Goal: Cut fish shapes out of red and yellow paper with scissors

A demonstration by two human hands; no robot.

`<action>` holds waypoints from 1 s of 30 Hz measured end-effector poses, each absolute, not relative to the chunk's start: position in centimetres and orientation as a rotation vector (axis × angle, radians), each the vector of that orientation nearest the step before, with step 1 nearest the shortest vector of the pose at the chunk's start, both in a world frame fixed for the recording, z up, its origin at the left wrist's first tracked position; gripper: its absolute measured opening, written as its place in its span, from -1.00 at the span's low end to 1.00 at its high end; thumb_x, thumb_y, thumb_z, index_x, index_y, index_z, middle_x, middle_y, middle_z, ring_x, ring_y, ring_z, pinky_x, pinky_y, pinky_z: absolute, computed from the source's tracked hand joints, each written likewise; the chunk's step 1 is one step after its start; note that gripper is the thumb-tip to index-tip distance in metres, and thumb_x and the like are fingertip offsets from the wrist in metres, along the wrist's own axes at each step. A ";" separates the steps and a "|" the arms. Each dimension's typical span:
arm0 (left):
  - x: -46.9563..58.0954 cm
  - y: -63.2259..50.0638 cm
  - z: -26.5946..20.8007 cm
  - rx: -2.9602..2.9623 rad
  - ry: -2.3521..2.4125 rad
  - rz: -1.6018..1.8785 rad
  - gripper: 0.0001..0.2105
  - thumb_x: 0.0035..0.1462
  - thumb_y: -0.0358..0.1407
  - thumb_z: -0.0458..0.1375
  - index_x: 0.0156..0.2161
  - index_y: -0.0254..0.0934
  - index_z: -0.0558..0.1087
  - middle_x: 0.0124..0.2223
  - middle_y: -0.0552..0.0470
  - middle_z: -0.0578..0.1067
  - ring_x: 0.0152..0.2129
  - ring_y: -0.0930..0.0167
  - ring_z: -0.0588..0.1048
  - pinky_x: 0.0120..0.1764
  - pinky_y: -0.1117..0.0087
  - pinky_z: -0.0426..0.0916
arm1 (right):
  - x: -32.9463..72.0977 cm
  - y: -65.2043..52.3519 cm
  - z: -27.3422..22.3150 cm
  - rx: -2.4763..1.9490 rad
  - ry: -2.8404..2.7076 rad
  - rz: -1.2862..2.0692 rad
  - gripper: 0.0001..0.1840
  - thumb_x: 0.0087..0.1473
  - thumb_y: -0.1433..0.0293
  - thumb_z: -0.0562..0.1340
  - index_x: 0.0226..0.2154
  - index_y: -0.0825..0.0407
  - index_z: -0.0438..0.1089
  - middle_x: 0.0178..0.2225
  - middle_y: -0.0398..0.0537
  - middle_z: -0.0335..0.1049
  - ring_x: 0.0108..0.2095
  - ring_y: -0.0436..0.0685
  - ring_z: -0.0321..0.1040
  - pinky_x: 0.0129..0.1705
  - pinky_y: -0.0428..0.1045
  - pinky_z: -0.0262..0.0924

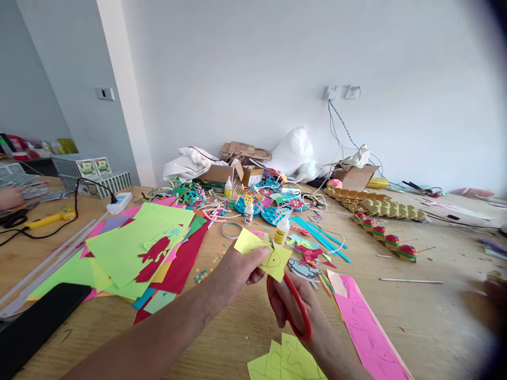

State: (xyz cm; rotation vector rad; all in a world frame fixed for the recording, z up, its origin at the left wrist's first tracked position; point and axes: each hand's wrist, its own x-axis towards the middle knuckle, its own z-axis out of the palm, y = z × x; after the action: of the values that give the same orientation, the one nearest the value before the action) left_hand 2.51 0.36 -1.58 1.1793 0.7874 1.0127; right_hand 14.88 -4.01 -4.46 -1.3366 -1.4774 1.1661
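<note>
Between thumb and fingers, my left hand [242,270] pinches a yellow piece of paper [280,257] with a fish drawn on it. My right hand [291,295] grips red-handled scissors [301,311], whose blades meet the paper and are mostly hidden by it. Below my hands, several yellow paper pieces [285,361] with pencil outlines lie on the table. A grey fish cutout [303,269] rests just beyond my right hand, near red fish cutouts [311,254]. To the right lies a pink paper strip [366,322] with drawn outlines.
Stacked coloured paper [127,248] covers the left side, near a black phone-like slab [43,322]. Glue bottles [282,229], a tape roll [232,230] and craft scraps stand ahead. Egg-carton strips [390,243] lie at right. Another person's hand [11,197] shows at far left.
</note>
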 end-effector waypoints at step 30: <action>0.1 1.9 -0.7 1.324 0.663 0.840 -0.82 -0.12 -0.24 0.13 -0.43 -0.32 0.29 -0.63 0.21 0.28 -0.77 0.64 0.15 -0.72 0.59 -0.02 | 15.7 -3.3 -5.8 -1.264 -1.586 1.208 -0.53 0.05 0.01 -0.01 -0.65 0.00 0.11 -0.82 -0.32 0.04 -0.80 -0.11 -0.09 -0.72 -0.15 -0.27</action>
State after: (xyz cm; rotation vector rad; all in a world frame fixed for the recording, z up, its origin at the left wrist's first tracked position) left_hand 0.11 1.89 -0.70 1.3244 0.6635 0.8400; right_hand 15.66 -3.32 -5.79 -1.2645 -1.5861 1.2081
